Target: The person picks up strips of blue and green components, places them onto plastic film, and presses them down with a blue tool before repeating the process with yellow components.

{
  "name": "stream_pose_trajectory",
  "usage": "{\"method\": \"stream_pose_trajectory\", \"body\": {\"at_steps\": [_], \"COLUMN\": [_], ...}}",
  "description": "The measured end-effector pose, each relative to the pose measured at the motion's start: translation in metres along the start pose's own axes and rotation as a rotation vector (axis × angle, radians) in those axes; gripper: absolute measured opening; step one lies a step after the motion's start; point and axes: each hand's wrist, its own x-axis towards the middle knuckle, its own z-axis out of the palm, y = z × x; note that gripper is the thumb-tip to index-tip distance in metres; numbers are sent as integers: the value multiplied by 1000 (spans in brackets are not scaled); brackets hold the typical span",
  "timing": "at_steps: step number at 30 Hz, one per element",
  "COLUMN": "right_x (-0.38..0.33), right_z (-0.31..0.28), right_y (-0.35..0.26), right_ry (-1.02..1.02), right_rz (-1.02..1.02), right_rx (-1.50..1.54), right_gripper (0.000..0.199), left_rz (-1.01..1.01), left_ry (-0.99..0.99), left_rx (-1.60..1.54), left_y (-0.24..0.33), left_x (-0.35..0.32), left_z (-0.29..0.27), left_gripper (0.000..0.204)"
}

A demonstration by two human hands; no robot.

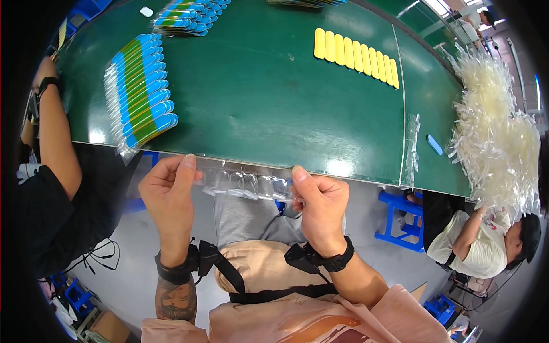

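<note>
I pinch the clear plastic strip [246, 184] at each end, left hand [168, 191] and right hand [319, 200] clamped, keeping it taut just off the desk [257, 103] edge.

We saw a dark green table [257, 97]. Near its left edge lay a fan of packets [140, 94] striped blue, green and orange under clear film. Toward the far right corner sat a row of plain yellow pieces [354, 52]. A whitish, pale yellow heap of clear bags [494, 120] covered the right edge, with a small light blue piece [434, 144] beside it. We held a colourless transparent strip [246, 184]. Our wristbands [337, 260] were black.
</note>
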Motion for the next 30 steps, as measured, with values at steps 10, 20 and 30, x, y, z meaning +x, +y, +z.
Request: {"method": "stream_pose_trajectory", "body": {"at_steps": [10,20,30], "right_x": [0,1,1], "right_z": [5,6,10], "right_y": [0,-2,-2], "right_ry": [35,32,92], "right_rz": [-5,7,20], "right_rx": [39,66,45], "right_gripper": [37,38,39], "left_rz": [-59,-107,-112], "left_ry": [30,95,143], "left_rx": [-4,-46,-16], "left_y": [5,11,12], "left_x": [3,4,4], "left_z": [5,14,20], "left_gripper": [20,23,26]}}
